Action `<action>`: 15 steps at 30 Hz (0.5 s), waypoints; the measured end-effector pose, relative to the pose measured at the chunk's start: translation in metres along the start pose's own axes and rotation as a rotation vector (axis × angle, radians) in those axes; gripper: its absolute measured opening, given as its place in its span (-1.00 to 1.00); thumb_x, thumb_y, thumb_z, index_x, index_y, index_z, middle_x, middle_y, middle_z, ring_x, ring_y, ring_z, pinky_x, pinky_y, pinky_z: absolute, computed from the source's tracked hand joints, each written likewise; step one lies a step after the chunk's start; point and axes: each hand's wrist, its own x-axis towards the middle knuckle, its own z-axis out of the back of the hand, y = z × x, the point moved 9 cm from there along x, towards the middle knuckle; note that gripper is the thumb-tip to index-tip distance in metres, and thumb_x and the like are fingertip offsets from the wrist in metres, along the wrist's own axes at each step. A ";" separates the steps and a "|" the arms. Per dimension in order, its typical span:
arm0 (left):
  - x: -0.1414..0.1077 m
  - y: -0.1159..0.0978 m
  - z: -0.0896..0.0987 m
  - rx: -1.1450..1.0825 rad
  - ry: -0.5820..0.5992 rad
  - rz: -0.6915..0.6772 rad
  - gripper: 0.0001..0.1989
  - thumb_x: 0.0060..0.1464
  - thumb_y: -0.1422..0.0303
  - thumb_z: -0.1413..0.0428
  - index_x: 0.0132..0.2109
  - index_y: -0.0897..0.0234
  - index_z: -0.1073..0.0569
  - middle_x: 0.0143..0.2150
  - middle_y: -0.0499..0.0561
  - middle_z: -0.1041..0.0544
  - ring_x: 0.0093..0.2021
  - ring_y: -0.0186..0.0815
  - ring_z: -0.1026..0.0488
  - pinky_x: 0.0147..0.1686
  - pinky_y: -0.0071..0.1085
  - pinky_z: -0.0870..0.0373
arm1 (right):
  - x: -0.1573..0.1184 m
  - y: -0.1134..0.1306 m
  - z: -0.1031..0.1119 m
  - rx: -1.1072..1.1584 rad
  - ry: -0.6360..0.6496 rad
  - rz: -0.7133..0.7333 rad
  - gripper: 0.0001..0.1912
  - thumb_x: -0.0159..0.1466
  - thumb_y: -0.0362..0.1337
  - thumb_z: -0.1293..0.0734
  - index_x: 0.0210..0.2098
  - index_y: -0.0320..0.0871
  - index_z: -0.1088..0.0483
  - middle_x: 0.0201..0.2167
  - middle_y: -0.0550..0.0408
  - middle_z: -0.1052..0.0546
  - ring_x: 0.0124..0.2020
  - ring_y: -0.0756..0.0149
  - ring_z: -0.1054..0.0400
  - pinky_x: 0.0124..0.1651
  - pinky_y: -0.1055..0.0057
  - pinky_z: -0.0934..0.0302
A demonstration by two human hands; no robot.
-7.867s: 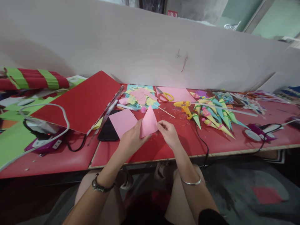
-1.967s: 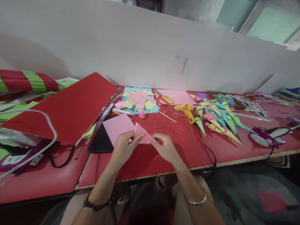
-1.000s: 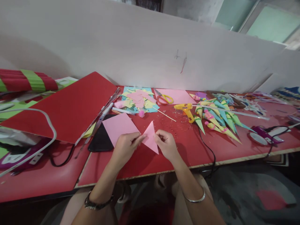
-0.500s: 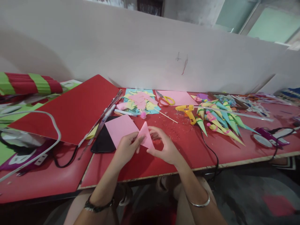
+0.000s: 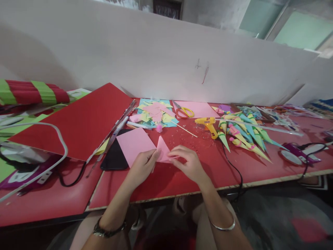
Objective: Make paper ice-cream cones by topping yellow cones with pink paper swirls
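A small piece of pink paper (image 5: 163,150), pointed at the top and partly folded, is held up between both hands over the red table (image 5: 161,184). My left hand (image 5: 143,165) pinches its left side between thumb and fingers. At the lower right corner, my right hand (image 5: 189,162) has thumb and fingertips closed on the paper's edge. Just left of this lies a flat pink sheet (image 5: 135,143), partly covering a black phone (image 5: 114,158).
Beyond the hands are paper scraps (image 5: 156,111), scissors (image 5: 184,110) and a thin stick (image 5: 184,128). A yellow glue gun (image 5: 207,125) sits beside several paper cones (image 5: 244,128). A large red board (image 5: 85,121) lies left, near a white cable (image 5: 61,135).
My right hand has gone from loosely spread beside the paper to pinching its lower right corner. The paper has tilted and shifted slightly; my left hand keeps its grip.
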 end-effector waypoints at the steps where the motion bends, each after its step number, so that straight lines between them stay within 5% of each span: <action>1: 0.000 0.000 -0.002 -0.002 0.021 -0.005 -0.60 0.11 0.18 0.17 -0.63 0.24 -0.12 -0.75 -0.19 -0.15 -0.68 -0.44 -0.14 -0.60 -0.51 -0.08 | 0.000 -0.001 0.000 -0.002 -0.006 -0.003 -0.90 0.17 -0.32 -0.27 -0.33 -0.13 -0.43 -0.39 0.08 -0.46 -0.32 0.36 -0.34 -0.23 0.44 -0.22; 7: -0.001 0.002 -0.018 -0.069 0.193 -0.013 -0.60 0.10 0.11 0.19 -0.57 0.25 -0.19 -0.70 -0.19 -0.15 -0.66 -0.44 -0.12 -0.61 -0.51 -0.08 | 0.002 -0.007 -0.001 0.081 -0.041 -0.078 -0.96 0.10 -0.35 -0.32 -0.42 -0.15 -0.43 -0.46 0.11 -0.45 -0.38 0.35 -0.33 -0.28 0.45 -0.20; 15: -0.004 -0.008 -0.020 -0.046 0.202 -0.068 -0.55 0.16 0.19 0.26 -0.61 0.26 -0.21 -0.67 -0.13 -0.27 -0.59 -0.42 -0.24 -0.46 -0.49 -0.17 | -0.003 -0.033 -0.004 0.331 -0.142 -0.299 -0.89 0.07 -0.27 -0.34 -0.52 -0.17 -0.35 -0.55 0.17 -0.42 -0.47 0.39 -0.30 -0.35 0.47 -0.19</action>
